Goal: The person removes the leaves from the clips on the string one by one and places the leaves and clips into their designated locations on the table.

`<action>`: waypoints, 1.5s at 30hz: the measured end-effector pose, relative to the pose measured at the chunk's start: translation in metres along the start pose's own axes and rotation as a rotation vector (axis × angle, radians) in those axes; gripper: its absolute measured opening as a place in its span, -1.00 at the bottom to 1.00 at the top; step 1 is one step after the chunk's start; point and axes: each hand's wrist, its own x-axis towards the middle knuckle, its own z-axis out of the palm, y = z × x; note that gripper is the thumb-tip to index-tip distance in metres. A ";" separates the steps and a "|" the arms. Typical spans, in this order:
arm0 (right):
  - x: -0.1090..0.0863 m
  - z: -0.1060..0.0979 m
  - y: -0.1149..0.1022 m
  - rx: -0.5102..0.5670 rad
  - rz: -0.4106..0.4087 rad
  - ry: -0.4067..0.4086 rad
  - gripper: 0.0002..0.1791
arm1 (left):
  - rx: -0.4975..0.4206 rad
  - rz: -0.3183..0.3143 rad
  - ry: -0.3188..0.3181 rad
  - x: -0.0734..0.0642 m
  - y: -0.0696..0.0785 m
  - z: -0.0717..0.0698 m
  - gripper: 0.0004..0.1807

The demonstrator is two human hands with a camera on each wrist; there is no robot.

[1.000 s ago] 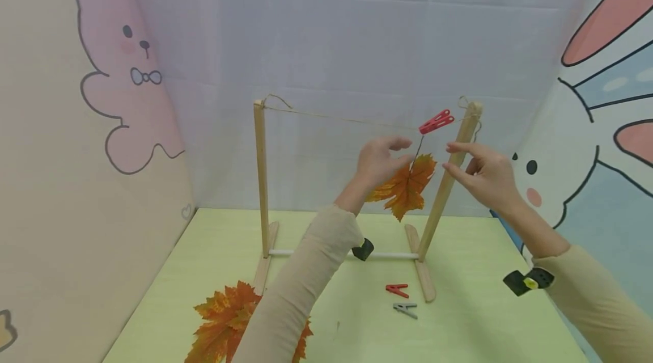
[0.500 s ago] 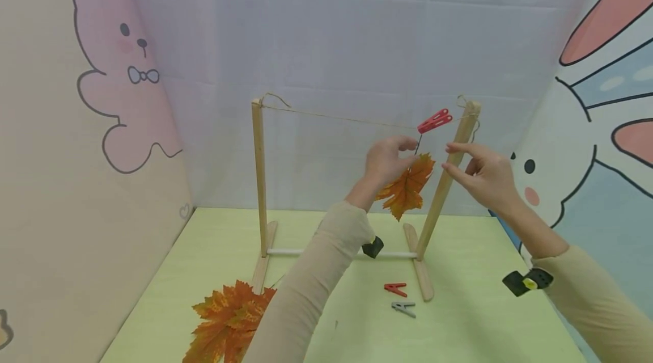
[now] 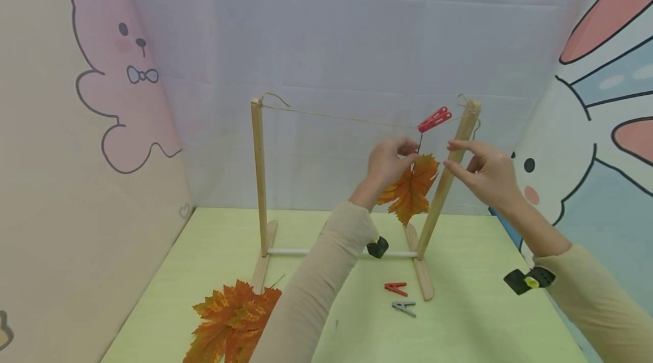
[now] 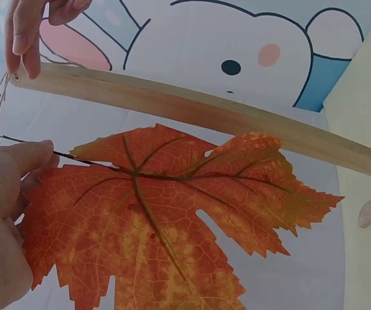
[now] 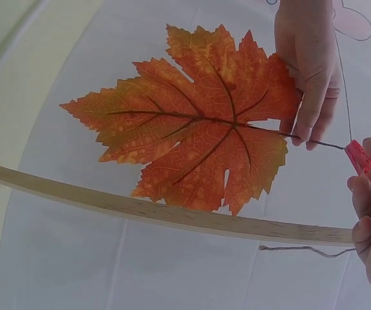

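Observation:
An orange maple leaf [image 3: 412,193] hangs by its dark stem from a red clothespin [image 3: 435,119] on the string [image 3: 326,115], close to the right post. My left hand [image 3: 389,164] pinches that stem [image 4: 92,161] between thumb and fingers, a little below the peg, as the left wrist view shows. Right of the leaf, my right hand [image 3: 484,173] is raised with thumb and index finger apart and nothing between them. It overlaps the clothespin in the right wrist view, but in the head view it sits lower and to the right of it.
The string runs between a left wooden post [image 3: 259,181] and a right wooden post [image 3: 444,204], joined low by a white rod [image 3: 288,252]. On the table lie a red peg [image 3: 395,288], a grey peg [image 3: 405,308] and more maple leaves [image 3: 229,317], partly behind my left sleeve.
My left hand has moved slightly right and closed its fingertips on the leaf's stem. The leaf has swung a little. My right hand has stayed almost still.

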 end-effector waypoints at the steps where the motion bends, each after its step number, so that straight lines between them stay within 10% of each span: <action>1: 0.000 0.000 0.000 -0.002 -0.003 -0.001 -0.63 | -0.007 -0.003 0.001 0.000 -0.001 0.000 -0.79; 30: 0.035 -0.016 -0.002 -0.084 0.014 0.087 -0.56 | -0.015 0.068 -0.001 -0.001 -0.006 -0.001 -0.82; 45: 0.055 -0.014 0.000 -0.105 0.078 -0.069 -0.51 | -0.013 0.097 0.021 -0.001 -0.006 0.002 -0.85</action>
